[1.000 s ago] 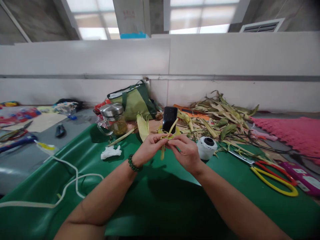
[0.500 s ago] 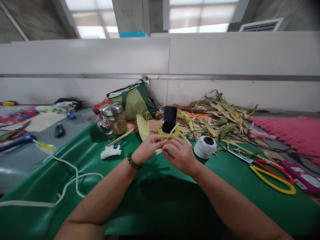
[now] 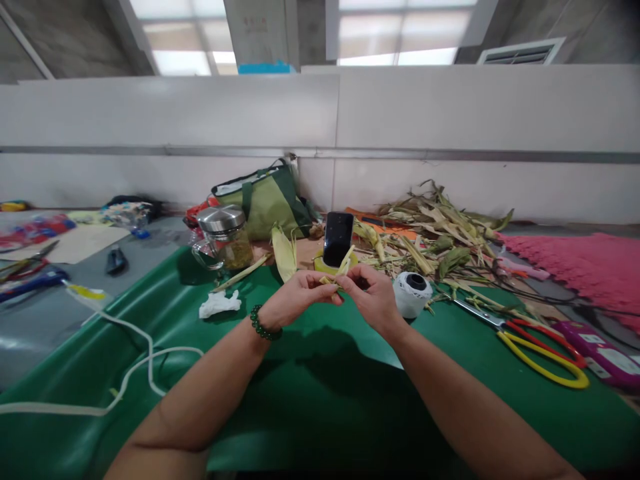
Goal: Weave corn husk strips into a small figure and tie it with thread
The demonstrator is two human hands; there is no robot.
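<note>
Between my two hands is a pale yellow-green corn husk strip [image 3: 345,261], its free end sticking up above the fingers. My left hand [image 3: 299,293], with a green bead bracelet [image 3: 264,324] at the wrist, pinches the lower part of the strip. From the other side my right hand [image 3: 371,297] grips it between thumb and fingers. Both hands are raised over the green mat [image 3: 320,413]. Behind them a phone [image 3: 337,239] leans upright at a yellow tape roll [image 3: 323,261]. A whole corn husk [image 3: 285,255] stands just beyond my left hand.
A white spool [image 3: 412,295] is beside my right hand. Scissors [image 3: 525,347] with red and yellow handles lie at right. Dried husks [image 3: 440,233] pile up behind. A glass jar [image 3: 227,243], crumpled white tissue [image 3: 220,304] and white cord [image 3: 145,333] lie to the left.
My right hand has shifted slightly right and turned, its thumb now showing against the strip. The fingers of the two hands have come a little apart, and the strip end stands more upright.
</note>
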